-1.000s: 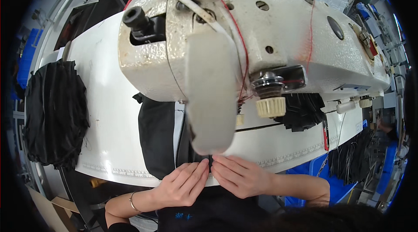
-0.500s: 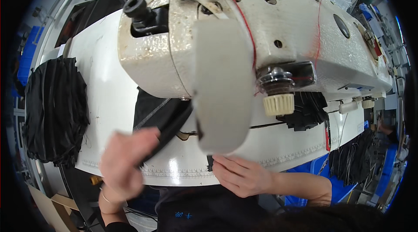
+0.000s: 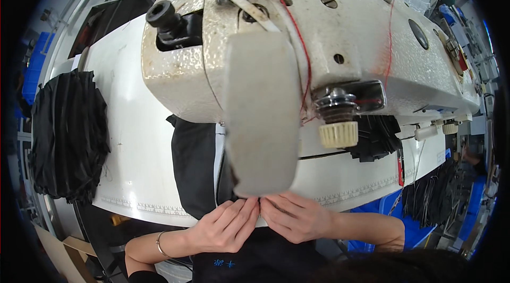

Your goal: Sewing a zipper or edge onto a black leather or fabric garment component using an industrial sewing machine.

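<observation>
A black fabric piece [image 3: 194, 163] with a zipper [image 3: 217, 174] along its right side lies on the white sewing table, running under the sewing machine head [image 3: 180, 81]. At the table's near edge, my left hand [image 3: 226, 227] is closed at the lower end of the fabric, its fingertips pinched together. My right hand [image 3: 297, 219] meets it there, its fingers bent and closed on a bit of black material between the two hands. A pale blurred plate [image 3: 260, 118] hangs in front of the machine and hides the tops of the right fingers and part of the fabric.
A thick stack of black pieces [image 3: 69, 134] sits on the table's left. More black fabric [image 3: 374, 137] lies under the machine arm. Red thread [image 3: 300, 39] runs down to the tension knob [image 3: 338, 134]. A ruler strip [image 3: 361, 190] follows the near edge, above a blue bin [image 3: 380, 208].
My left hand has swung down and right to meet my right hand. The fabric has been turned and straightened, its zipper now running toward me. My right hand has hardly moved.
</observation>
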Action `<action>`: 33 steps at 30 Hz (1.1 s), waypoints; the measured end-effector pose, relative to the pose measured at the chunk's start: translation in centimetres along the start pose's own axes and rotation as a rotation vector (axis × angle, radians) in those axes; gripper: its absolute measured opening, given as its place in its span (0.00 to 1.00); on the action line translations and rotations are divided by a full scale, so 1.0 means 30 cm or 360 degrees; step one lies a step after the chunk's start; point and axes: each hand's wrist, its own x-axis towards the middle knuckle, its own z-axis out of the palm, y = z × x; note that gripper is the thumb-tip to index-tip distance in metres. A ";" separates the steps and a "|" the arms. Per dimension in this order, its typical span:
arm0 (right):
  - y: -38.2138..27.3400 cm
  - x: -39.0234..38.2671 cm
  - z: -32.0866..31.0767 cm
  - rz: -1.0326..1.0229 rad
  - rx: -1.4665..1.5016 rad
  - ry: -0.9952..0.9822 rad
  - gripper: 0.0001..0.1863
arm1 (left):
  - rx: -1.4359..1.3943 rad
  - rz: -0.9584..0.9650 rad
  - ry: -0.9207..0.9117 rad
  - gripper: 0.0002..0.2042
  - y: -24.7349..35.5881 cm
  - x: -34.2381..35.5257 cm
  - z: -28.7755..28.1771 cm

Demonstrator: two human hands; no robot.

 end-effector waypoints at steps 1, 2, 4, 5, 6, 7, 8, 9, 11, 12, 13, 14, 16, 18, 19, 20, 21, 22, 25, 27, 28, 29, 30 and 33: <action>0.001 0.001 0.001 -0.0002 0.0003 0.0004 0.14 | 0.0003 -0.0001 -0.0004 0.09 -0.001 -0.001 -0.001; 0.003 0.002 0.003 -0.0009 0.0002 0.0003 0.14 | -0.0008 -0.0007 -0.0009 0.09 -0.001 -0.001 -0.001; 0.000 0.002 -0.001 -0.0010 -0.0006 -0.0005 0.14 | -0.0026 -0.0006 -0.0007 0.09 -0.001 -0.001 -0.001; -0.004 0.002 -0.003 0.0006 0.0008 -0.0005 0.13 | -0.0032 -0.0007 -0.0003 0.09 -0.001 -0.002 0.000; -0.005 0.004 -0.003 0.0017 0.0025 -0.0001 0.13 | -0.0034 -0.0010 -0.0002 0.09 -0.001 -0.002 0.000; -0.004 0.005 -0.005 0.0016 0.0027 -0.0001 0.13 | -0.0034 -0.0012 -0.0003 0.09 -0.001 -0.002 0.001; -0.003 0.006 -0.007 0.0011 0.0028 0.0000 0.13 | -0.0039 -0.0015 -0.0007 0.09 -0.001 -0.003 0.002; -0.001 0.007 -0.009 0.0005 0.0026 0.0002 0.13 | -0.0040 -0.0015 -0.0009 0.09 -0.001 -0.003 0.004; -0.005 0.004 -0.011 0.0009 0.0029 -0.0001 0.13 | -0.0073 -0.0024 -0.0028 0.10 0.000 -0.007 0.005; -0.003 0.004 -0.012 0.0008 0.0034 -0.0001 0.13 | -0.0102 -0.0036 -0.0047 0.10 -0.002 -0.009 0.007; -0.003 0.006 -0.017 0.0004 0.0030 -0.0002 0.13 | -0.0099 -0.0036 -0.0043 0.10 0.001 -0.014 0.010; -0.005 0.008 -0.026 0.0024 0.0073 -0.0016 0.14 | -0.0128 -0.0045 -0.0057 0.11 0.007 -0.023 0.014; 0.006 0.015 -0.025 0.0031 0.0113 -0.0022 0.14 | -0.0142 -0.0057 -0.0069 0.12 -0.006 -0.022 0.021; 0.026 0.019 -0.010 -0.0002 0.0156 -0.0144 0.15 | -0.0127 -0.0045 -0.0099 0.13 -0.031 -0.012 0.031; 0.035 0.023 0.002 0.0114 0.0285 -0.0054 0.15 | -0.0075 -0.0038 -0.0140 0.14 -0.046 0.007 0.015; 0.051 0.034 0.002 0.0101 0.0275 -0.0046 0.15 | -0.0022 -0.0034 -0.0182 0.15 -0.070 0.032 0.000; 0.074 0.050 -0.001 0.0113 0.0228 -0.0032 0.16 | -0.0019 0.0032 -0.0074 0.14 -0.103 0.047 0.011; 0.092 0.061 0.008 0.0136 0.0188 -0.0030 0.16 | -0.0034 0.0094 0.0033 0.14 -0.138 0.052 0.036; 0.143 0.064 0.061 0.0091 0.0015 -0.0067 0.12 | -0.0366 -0.0076 0.0112 0.15 -0.208 0.086 0.029; 0.194 0.081 0.061 0.0190 0.0243 -0.0035 0.09 | -0.0385 -0.0116 0.0058 0.15 -0.241 0.078 0.065; 0.206 0.083 0.056 0.0196 0.0227 -0.0045 0.09 | -0.0409 -0.0147 0.0031 0.16 -0.249 0.074 0.090; 0.218 0.082 0.060 0.0221 0.0179 -0.0013 0.08 | -0.0540 -0.0241 0.0037 0.15 -0.257 0.070 0.122; 0.227 0.078 0.086 0.0239 0.0154 0.0033 0.07 | -0.0538 -0.0246 0.0031 0.15 -0.270 0.068 0.141; 0.240 0.085 0.159 0.0277 0.0095 0.0199 0.05 | -0.0283 -0.0124 0.0133 0.14 -0.310 0.041 0.167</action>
